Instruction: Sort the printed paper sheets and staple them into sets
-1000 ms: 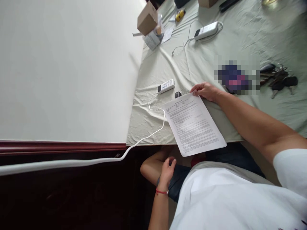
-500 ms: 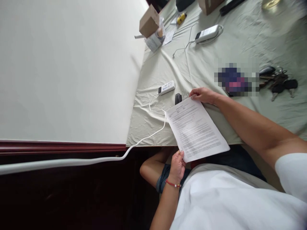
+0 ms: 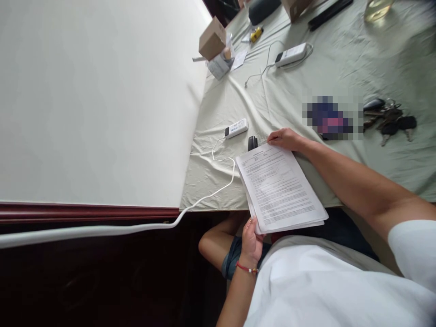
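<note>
Printed paper sheets lie tilted over the near edge of the cloth-covered table, their lower layers showing slightly fanned at the left and bottom edges. My left hand, with a red bracelet at the wrist, pinches their lower left corner. At the top right corner, my right hand is closed on the sheets with its fingertips. Just beyond the top edge sits a small black object, possibly a stapler, partly hidden by the paper. A white power strip with a cable is a little farther off.
A bunch of keys and a blurred-out dark item lie to the right. Farther back are another white power strip, a cardboard box, and a yellow object. A white cable runs over the table edge. A white board-like surface fills the left.
The sheets have spread slightly, so lower layers now show at the left and bottom edges. Both hands have stayed at their corners, with the view shifted a little.
</note>
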### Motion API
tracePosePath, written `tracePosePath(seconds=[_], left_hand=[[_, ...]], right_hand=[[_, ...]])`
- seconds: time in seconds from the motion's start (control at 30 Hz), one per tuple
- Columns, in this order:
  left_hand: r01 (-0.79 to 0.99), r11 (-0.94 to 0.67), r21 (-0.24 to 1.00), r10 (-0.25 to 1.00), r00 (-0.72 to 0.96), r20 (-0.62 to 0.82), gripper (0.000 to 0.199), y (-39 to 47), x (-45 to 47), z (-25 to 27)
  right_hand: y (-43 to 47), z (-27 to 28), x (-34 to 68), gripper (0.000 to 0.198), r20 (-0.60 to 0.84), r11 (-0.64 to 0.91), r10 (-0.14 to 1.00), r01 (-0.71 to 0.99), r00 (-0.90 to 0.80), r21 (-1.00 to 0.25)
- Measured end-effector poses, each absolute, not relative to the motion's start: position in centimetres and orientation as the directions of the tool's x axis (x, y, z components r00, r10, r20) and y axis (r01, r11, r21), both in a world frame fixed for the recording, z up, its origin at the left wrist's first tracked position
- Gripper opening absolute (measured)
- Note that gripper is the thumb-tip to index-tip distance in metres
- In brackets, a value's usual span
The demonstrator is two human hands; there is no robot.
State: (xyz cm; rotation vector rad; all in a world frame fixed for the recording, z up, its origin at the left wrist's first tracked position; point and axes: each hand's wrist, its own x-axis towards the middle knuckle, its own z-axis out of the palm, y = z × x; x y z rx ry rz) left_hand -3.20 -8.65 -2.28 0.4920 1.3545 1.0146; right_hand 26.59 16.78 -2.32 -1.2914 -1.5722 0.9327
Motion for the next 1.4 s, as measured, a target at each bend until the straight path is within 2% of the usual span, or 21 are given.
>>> tracePosePath(seconds=[0.27, 0.53, 0.87, 1.0, 1.13, 1.27, 1.4], left_hand=[[-0.211, 0.493, 0.844, 0.848, -0.101, -0.521, 0.057, -8.7, -2.9, -2.4], [-0.212, 0.447, 0.869, 0.87, -0.123, -0.478, 0.064, -8.7, -3.2, -2.6], [-0.265, 0.379, 0.887, 0.883, -0.185, -0.432, 0.056, -8.4, -4.0, -2.8], [-0.284, 0.388, 0.877, 0.874, -0.189, -0.448, 0.057, -8.1, -4.1, -2.9], [-0.314, 0.377, 0.872, 0.878, -0.179, -0.444, 0.056, -7.6, -4.0, -2.9], [-0.353, 0.368, 0.86, 0.874, -0.186, -0.45, 0.053, -7.1, -3.9, -2.9], [-0.382, 0.361, 0.851, 0.865, -0.203, -0.458, 0.056, -6.9, -3.9, -2.7]], right_hand=[[16.9, -1.7, 28.0, 0.015, 0.272, 0.256, 0.962, 0.413, -0.021, -0.874], [17.6, -2.7, 31.3, 0.013, 0.22, 0.187, 0.975, 0.423, 0.03, -0.886], [17.8, -2.9, 31.7, 0.018, 0.177, 0.112, 0.98, 0.487, 0.088, -0.866], [17.2, -2.0, 30.9, 0.021, 0.188, 0.162, 0.982, 0.567, -0.013, -0.808], [17.0, -1.6, 29.9, 0.034, 0.067, 0.15, 0.986, 0.624, -0.154, -0.767], [17.1, -1.9, 30.3, 0.026, 0.016, 0.147, 0.975, 0.584, -0.223, -0.798], [17.2, -2.4, 31.8, 0.032, 0.034, 0.078, 0.992, 0.39, -0.119, -0.917]])
